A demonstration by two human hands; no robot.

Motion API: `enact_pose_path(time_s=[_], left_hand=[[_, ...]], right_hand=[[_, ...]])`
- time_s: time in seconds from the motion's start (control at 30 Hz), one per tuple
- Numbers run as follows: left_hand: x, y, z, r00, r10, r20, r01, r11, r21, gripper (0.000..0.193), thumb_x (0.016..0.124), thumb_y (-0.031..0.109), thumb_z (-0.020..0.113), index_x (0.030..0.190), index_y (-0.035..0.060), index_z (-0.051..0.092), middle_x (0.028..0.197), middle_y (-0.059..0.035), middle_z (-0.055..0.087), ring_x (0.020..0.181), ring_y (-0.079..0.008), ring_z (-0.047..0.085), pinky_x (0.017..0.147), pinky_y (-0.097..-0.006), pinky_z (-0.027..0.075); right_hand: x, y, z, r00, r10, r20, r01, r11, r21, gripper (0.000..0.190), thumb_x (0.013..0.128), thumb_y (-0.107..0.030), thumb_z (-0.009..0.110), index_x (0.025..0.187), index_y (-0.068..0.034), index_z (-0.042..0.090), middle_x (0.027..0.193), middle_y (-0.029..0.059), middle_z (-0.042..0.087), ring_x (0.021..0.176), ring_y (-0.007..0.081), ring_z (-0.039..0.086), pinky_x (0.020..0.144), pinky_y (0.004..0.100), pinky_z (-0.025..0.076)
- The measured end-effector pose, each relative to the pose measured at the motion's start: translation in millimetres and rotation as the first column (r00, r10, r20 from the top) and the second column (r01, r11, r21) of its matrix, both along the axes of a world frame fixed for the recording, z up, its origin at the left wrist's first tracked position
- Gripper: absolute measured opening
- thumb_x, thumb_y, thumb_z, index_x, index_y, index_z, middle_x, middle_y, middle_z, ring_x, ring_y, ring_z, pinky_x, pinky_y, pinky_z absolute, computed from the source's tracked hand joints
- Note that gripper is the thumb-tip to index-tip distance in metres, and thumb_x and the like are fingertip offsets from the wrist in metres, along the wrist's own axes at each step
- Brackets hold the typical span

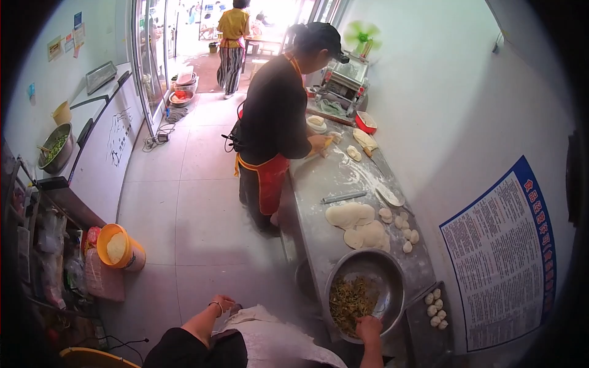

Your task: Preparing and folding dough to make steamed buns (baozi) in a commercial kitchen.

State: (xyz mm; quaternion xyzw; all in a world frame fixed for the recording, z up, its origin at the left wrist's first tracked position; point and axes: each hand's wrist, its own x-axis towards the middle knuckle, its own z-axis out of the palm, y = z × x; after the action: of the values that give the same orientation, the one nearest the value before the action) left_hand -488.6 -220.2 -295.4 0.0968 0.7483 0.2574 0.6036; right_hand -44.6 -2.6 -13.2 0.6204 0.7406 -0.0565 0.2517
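Observation:
My right hand (369,328) is at the near rim of a large steel bowl (399,276), its fingers over the edge of a chopped, brownish-green filling (352,301); what the fingers hold, if anything, is hidden. My left hand (223,302) hangs beside my apron (271,336), away from the worktable, and its grip is unclear. Beyond the bowl lie flat dough rounds (350,215) and several small dough pieces (407,234). A grey rod (344,198) rests behind them. Filled buns (435,309) stand in a dark tray (416,322) to the right of the bowl.
A co-worker (276,110) in a red apron handles dough at the floured steel worktable (313,184). A dough machine (345,78) and a green fan (362,36) stand beyond. At left are an orange bucket (140,257), a laden shelf and a bowl of greens (57,149). Another person stands outside.

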Motion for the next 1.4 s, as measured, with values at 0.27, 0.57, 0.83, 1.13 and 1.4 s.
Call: enact_pose_path(time_s=[0.27,0.57,0.83,1.13,1.4], left_hand=[[3.1,2.4,4.5,0.999,0.013,-0.046,-0.012,1.000,0.018,0.011,0.082,0.015,0.066,0.090,0.0111,0.073,0.074,-0.0018,0.065,0.064,-0.0146,0.057,0.052,-0.0308,0.044],[7.1,8.9,40.1,0.993,0.012,-0.113,-0.019,0.998,-0.058,0.009,0.075,0.018,0.072,0.083,0.0176,0.076,0.071,-0.0001,0.067,0.059,-0.0115,0.055,0.053,-0.0271,0.048],[-6.8,-1.8,1.4,0.990,0.091,0.106,-0.089,0.996,-0.020,0.008,0.079,0.014,0.070,0.087,0.0136,0.073,0.072,-0.0003,0.065,0.060,-0.0131,0.055,0.050,-0.0287,0.044],[5.4,-0.5,33.3,0.983,-0.051,-0.178,0.056,0.998,0.023,0.013,0.083,0.018,0.064,0.092,0.0120,0.072,0.076,-0.0013,0.066,0.062,-0.0143,0.056,0.053,-0.0320,0.043],[5.7,8.3,51.4,0.985,-0.087,-0.150,0.082,0.996,-0.041,0.009,0.082,0.018,0.067,0.089,0.0161,0.074,0.074,-0.0006,0.066,0.067,-0.0122,0.059,0.057,-0.0285,0.049]], right_hand=[[2.7,1.3,-2.7,0.999,-0.011,-0.050,0.011,1.000,-0.005,0.023,0.083,-0.022,0.055,0.097,-0.024,0.073,0.089,0.0077,0.069,0.084,0.0276,0.066,0.075,0.0418,0.053],[3.1,-1.4,-2.9,1.000,0.021,-0.022,-0.020,1.000,0.020,0.022,0.083,-0.023,0.056,0.095,-0.022,0.074,0.089,0.0097,0.069,0.085,0.0292,0.065,0.075,0.0423,0.053],[1.3,-0.8,-1.2,0.998,0.034,-0.054,-0.033,0.999,0.026,0.022,0.083,-0.022,0.055,0.096,-0.021,0.074,0.088,0.0103,0.068,0.085,0.0290,0.065,0.075,0.0428,0.053],[-12.1,-4.0,23.5,0.993,0.120,-0.021,-0.121,0.992,-0.045,0.030,0.088,-0.020,0.051,0.113,-0.024,0.068,0.090,0.0075,0.069,0.086,0.0248,0.066,0.076,0.0395,0.054],[-10.2,-3.8,20.7,0.995,0.084,-0.061,-0.085,0.996,-0.012,0.026,0.087,-0.018,0.051,0.103,-0.020,0.072,0.090,0.0074,0.069,0.086,0.0257,0.066,0.076,0.0413,0.054]])
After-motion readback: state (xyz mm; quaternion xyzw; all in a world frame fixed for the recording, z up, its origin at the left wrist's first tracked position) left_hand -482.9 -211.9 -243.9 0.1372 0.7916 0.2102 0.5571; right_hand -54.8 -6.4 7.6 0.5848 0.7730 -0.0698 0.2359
